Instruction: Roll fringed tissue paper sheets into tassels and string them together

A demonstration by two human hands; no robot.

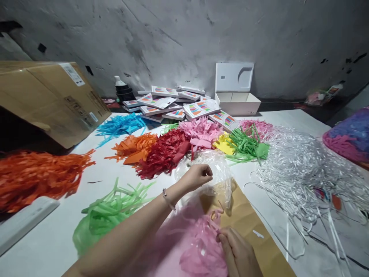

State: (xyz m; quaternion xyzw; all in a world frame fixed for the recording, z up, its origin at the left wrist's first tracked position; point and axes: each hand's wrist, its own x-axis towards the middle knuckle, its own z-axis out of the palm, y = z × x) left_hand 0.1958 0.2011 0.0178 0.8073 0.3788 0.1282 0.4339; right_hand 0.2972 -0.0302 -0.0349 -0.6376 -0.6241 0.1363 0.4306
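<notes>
- Far left, upper: a carton (57, 104) tilted on the counter (69, 238), its dark open side toward the lower left.
- Left edge, mid-height: a heap of orange strips (40, 177); just below it, a white bar (27, 221) runs to the frame's edge.
- Left of centre, lower: pale green strips (109, 211), partly behind the left forearm.
- Left of centre, upper: blue strips (121, 125) beside the carton, with a dark bottle (123, 89) behind.
- Centre-left: a smaller orange bunch (138, 146) touching red strips (165, 154).
- Upper centre: a loose pile of flat boxes (175, 102), and in front of it a pink bunch (201, 132).
- Centre: the left hand (198, 177), fingers curled in over clear plastic (215, 163); nothing shows in its grip, and whether the fingertips meet I cannot tell.
- Lower centre: pink strips (201, 246) with a glossy sheen, lying partly over brown paper (256, 234).
- Just right of them: the right hand (240, 252), thumb and finger pinched on their edge.
- Upper right of centre: a white box (238, 103), lid up; below it, yellow strips (225, 144) and a green bunch (246, 142).
- Right: a tangle of silver strips (302, 165); at the edge, a blue-and-pink bundle (350, 134).
</notes>
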